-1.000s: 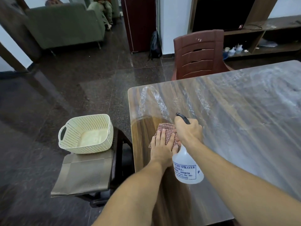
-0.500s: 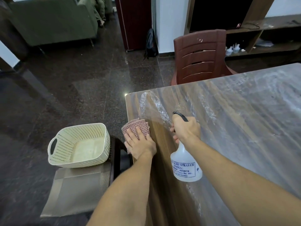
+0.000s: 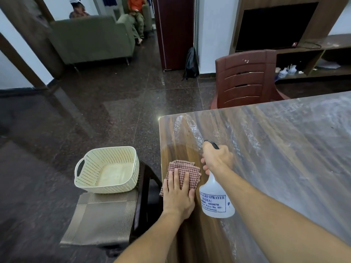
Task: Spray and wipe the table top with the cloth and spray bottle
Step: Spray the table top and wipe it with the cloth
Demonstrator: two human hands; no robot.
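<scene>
Your left hand (image 3: 177, 194) presses flat on the soft, limp cloth (image 3: 185, 172) at the table (image 3: 275, 149) edge, so keep your palm spread, while your right hand (image 3: 217, 160) grips the light, likely slick bottle (image 3: 216, 200) by its neck

**A household living and dining room**

A green sofa (image 3: 91, 38) with a person in orange (image 3: 135, 8) seated beyond it, a dark television (image 3: 273, 25) set in a wooden wall unit (image 3: 326, 44), and a maroon plastic chair (image 3: 245, 78) at the wood-grain worktop (image 3: 284, 149) mark a home. A backpack (image 3: 190, 63) leans against the wall on the polished stone floor (image 3: 114, 95).
</scene>
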